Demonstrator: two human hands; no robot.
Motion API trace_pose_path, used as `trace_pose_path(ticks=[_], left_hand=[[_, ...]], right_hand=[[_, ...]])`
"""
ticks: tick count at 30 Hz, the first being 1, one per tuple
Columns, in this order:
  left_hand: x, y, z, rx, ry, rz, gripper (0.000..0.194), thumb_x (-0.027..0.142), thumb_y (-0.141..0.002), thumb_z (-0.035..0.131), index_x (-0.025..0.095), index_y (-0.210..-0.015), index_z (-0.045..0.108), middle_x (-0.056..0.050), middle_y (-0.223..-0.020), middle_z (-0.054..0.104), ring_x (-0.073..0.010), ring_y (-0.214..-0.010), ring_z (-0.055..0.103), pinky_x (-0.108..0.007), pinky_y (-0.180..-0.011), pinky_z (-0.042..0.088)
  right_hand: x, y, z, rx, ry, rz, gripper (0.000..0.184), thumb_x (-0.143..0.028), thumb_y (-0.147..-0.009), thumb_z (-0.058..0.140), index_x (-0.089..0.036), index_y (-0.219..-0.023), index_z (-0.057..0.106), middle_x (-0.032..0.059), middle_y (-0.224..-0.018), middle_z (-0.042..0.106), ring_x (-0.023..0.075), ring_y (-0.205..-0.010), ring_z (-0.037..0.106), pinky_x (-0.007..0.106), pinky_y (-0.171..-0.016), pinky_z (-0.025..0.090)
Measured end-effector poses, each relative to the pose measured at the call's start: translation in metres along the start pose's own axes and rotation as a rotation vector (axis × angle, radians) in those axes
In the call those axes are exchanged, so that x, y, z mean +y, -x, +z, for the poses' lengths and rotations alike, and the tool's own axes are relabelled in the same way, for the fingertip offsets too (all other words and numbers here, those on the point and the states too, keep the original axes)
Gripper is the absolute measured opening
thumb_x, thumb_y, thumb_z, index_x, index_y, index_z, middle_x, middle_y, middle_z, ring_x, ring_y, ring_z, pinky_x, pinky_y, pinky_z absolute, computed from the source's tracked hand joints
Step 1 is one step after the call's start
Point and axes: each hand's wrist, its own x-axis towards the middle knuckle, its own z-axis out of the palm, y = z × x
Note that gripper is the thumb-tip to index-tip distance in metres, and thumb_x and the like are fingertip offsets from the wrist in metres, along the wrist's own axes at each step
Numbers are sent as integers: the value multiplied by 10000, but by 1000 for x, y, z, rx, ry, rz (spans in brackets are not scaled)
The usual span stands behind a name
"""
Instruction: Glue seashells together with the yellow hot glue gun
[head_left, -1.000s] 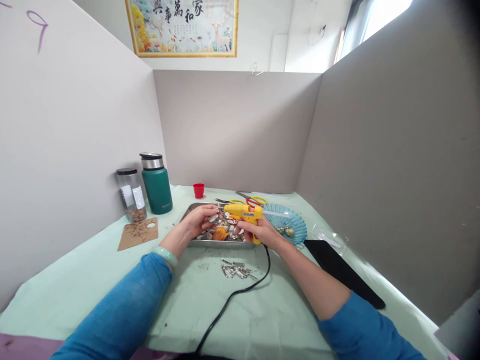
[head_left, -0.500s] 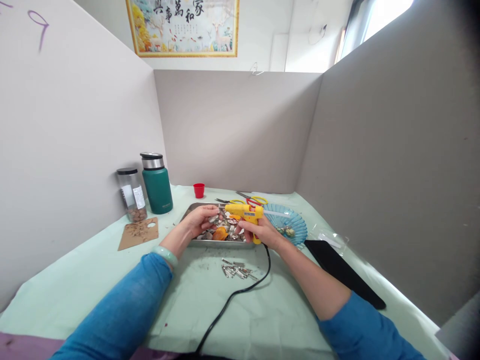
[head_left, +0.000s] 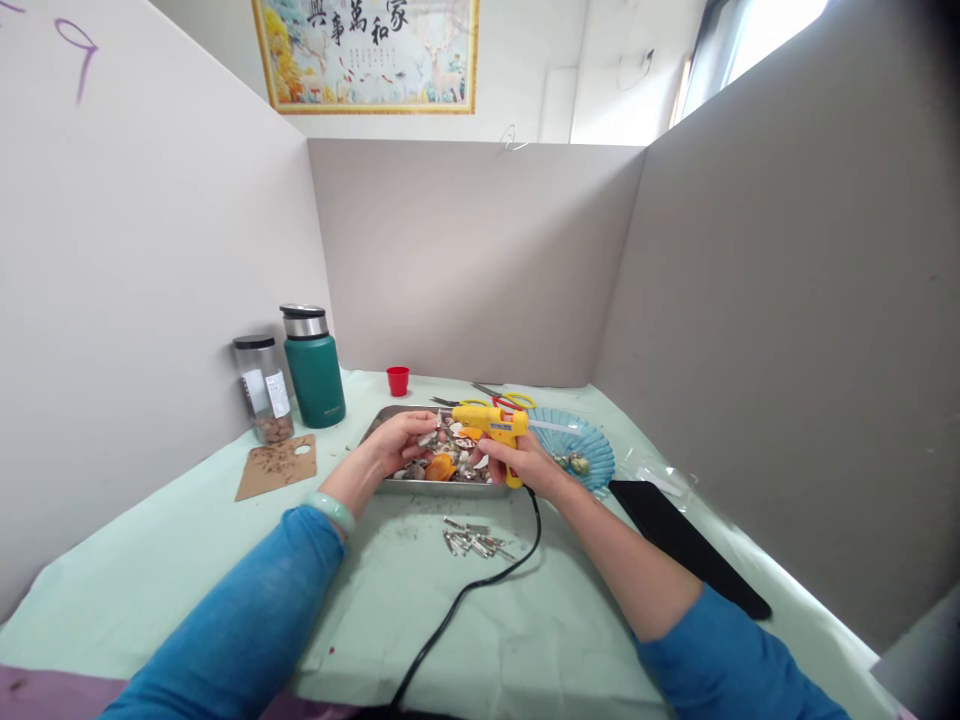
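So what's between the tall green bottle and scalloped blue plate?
Head view: a silver metal tray, with left hand, right hand and yellow plastic glue gun over it.

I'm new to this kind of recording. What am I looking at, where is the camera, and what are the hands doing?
There is no robot here: a person works bare-handed, and every picture comes from one camera worn on the head, looking forward and down.

The right hand holds a yellow glue gun. The left hand pinches a small pale piece near its nozzle; the piece is too small to identify.

Beneath is a metal tray of mixed, shell-like pieces. Nearer the person lie silvery bits. Beyond the tray are scissors and a red cup; to the right, a blue plate; to the left, a green bottle and a jar.
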Motion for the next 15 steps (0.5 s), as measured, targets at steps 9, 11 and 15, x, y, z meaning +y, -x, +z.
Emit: trace_pose_path(ticks=[9,11,15], left_hand=[[0,0,-1,-17,16,0,101,182,-769,643,107,-780,577,-24,-710,657,9,-273,264,-245,-455,494],[0,0,0,-13,25,0,93,174,-769,638,110,-790,575,-21,-712,659,9,-270,262,-241,-451,492],[-1,0,0,-13,26,5,102,171,-762,647,114,-809,576,-12,-710,659,11,-274,260,-232,-456,492]], right_hand=[[0,0,1,-10,-52,-21,344,-477,-810,592,-147,-819,690,14,-584,645,96,-441,499,220,-460,375],[0,0,1,-26,-77,-26,342,-478,-787,617,-143,-830,673,37,-695,692,93,-448,510,220,-450,374],[-1,0,2,-33,-83,-33,329,-467,-783,619,-146,-832,669,37,-725,700,88,-447,511,223,-455,379]])
